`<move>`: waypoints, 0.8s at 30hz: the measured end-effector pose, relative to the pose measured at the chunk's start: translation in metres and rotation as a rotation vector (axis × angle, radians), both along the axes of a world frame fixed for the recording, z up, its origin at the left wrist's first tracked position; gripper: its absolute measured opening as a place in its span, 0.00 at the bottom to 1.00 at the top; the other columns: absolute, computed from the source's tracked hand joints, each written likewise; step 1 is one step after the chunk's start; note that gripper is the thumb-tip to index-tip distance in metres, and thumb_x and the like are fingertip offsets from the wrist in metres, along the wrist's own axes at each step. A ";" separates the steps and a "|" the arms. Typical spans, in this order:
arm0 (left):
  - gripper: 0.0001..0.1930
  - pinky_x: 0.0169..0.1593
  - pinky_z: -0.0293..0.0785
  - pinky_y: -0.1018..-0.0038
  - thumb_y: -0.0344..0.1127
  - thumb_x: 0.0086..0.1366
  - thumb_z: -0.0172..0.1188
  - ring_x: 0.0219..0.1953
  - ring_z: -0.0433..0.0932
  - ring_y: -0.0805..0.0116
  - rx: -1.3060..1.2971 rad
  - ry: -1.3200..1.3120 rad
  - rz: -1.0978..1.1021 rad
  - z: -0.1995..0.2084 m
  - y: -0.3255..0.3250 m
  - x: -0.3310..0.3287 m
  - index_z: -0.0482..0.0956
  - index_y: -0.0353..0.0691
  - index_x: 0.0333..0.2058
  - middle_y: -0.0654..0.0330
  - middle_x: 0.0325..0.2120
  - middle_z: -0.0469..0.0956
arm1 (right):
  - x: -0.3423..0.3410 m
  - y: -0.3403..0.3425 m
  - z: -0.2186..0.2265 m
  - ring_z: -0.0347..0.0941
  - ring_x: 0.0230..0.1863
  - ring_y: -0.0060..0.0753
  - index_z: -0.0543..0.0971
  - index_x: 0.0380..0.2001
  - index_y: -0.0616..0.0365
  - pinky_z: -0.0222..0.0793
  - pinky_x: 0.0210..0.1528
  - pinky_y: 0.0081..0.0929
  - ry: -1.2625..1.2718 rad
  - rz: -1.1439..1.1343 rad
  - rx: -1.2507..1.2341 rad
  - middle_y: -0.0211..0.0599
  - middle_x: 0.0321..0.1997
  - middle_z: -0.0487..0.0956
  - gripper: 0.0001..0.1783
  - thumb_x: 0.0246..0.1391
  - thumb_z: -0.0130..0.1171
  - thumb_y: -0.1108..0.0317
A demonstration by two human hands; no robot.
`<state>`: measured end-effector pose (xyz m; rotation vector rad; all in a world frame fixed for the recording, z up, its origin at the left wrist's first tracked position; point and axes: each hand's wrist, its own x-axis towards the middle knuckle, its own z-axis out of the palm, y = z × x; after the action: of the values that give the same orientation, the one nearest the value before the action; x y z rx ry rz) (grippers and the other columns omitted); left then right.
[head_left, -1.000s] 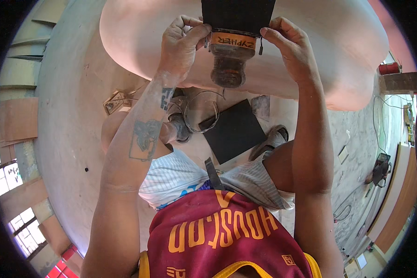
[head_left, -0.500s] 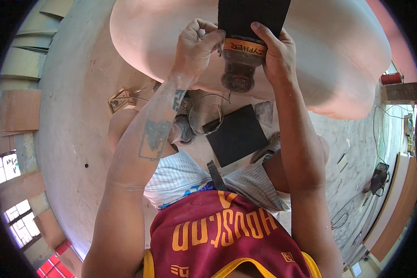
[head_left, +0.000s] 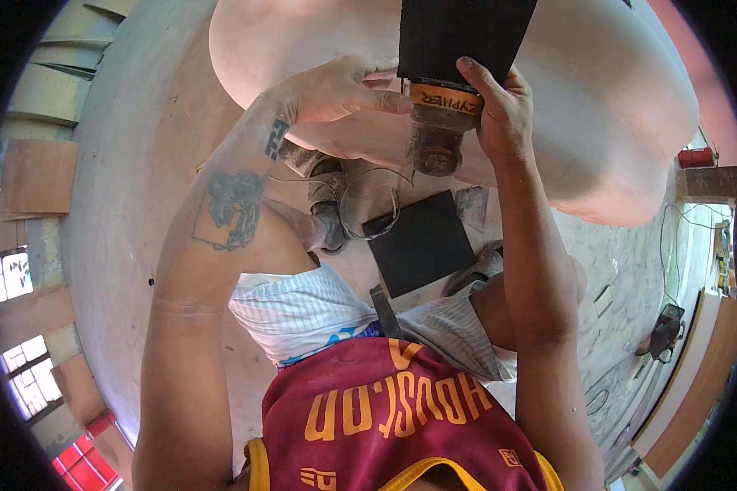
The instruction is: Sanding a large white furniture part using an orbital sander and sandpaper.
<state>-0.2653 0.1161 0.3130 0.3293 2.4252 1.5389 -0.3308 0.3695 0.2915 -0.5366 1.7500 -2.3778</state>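
Note:
My right hand (head_left: pixel 504 110) grips a dusty dark electric sander (head_left: pixel 438 131) with an orange band, its thumb pressed on the black sandpaper sheet (head_left: pixel 467 37) that lies over the sander's flat pad. The sander's rounded end points toward me. At its left edge is my left hand (head_left: pixel 340 88), thumb stretched out and apart from the fingers; its fingertips are partly hidden beside the sheet. Both hands are above a large, smooth, pale rounded form (head_left: pixel 581 123).
Between my feet, another black sheet (head_left: pixel 422 245) lies on the dusty floor beside a small grey piece (head_left: pixel 472 206) and a looped cable (head_left: pixel 368 233). A dark bag-like object (head_left: pixel 667 331) and long boards (head_left: pixel 688 376) are at right. Wooden panels (head_left: pixel 41 176) line the left.
My left hand has gone from a pinch at the sander's edge to a stretched thumb, its elbow swinging outward left. The sander and sheet have shifted slightly right and toward me.

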 end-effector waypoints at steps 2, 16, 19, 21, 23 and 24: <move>0.43 0.72 0.65 0.65 0.61 0.63 0.74 0.63 0.77 0.55 -0.010 -0.011 -0.007 0.001 -0.001 -0.001 0.76 0.35 0.66 0.49 0.59 0.82 | -0.001 0.000 -0.001 0.85 0.41 0.24 0.87 0.47 0.56 0.82 0.44 0.29 0.001 0.009 -0.010 0.32 0.43 0.89 0.14 0.63 0.73 0.62; 0.34 0.63 0.73 0.64 0.54 0.65 0.69 0.56 0.81 0.55 -0.197 0.139 -0.088 0.013 -0.007 -0.004 0.79 0.36 0.63 0.47 0.55 0.84 | -0.016 0.008 0.005 0.85 0.42 0.27 0.88 0.46 0.56 0.82 0.46 0.31 0.020 0.109 0.130 0.33 0.42 0.89 0.14 0.62 0.74 0.60; 0.32 0.62 0.75 0.64 0.51 0.66 0.68 0.55 0.82 0.55 -0.245 0.170 -0.107 0.016 -0.011 -0.005 0.79 0.36 0.62 0.47 0.54 0.85 | -0.024 0.008 0.008 0.85 0.41 0.27 0.86 0.47 0.59 0.85 0.44 0.31 -0.008 0.152 0.219 0.34 0.44 0.87 0.15 0.61 0.75 0.64; 0.30 0.61 0.75 0.64 0.49 0.66 0.67 0.54 0.83 0.55 -0.274 0.180 -0.121 0.019 -0.011 -0.007 0.80 0.36 0.62 0.46 0.53 0.85 | -0.030 0.007 0.011 0.85 0.43 0.29 0.86 0.47 0.58 0.83 0.47 0.32 -0.063 0.159 0.205 0.34 0.44 0.87 0.16 0.60 0.75 0.63; 0.29 0.60 0.76 0.64 0.47 0.66 0.67 0.53 0.83 0.55 -0.301 0.197 -0.143 0.022 -0.012 -0.010 0.80 0.36 0.61 0.46 0.52 0.85 | -0.033 0.010 0.015 0.85 0.45 0.30 0.86 0.48 0.57 0.82 0.49 0.33 -0.127 0.141 0.191 0.34 0.44 0.87 0.18 0.59 0.76 0.61; 0.28 0.60 0.77 0.64 0.46 0.67 0.67 0.53 0.83 0.54 -0.314 0.201 -0.158 0.024 -0.013 -0.011 0.80 0.37 0.61 0.46 0.52 0.86 | -0.036 0.010 0.018 0.84 0.47 0.36 0.85 0.48 0.62 0.80 0.53 0.36 -0.171 0.228 0.177 0.39 0.46 0.87 0.17 0.59 0.73 0.64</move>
<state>-0.2759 0.1032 0.3371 0.6191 2.6666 1.0848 -0.3671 0.3800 0.3097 -0.4647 1.7023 -2.0288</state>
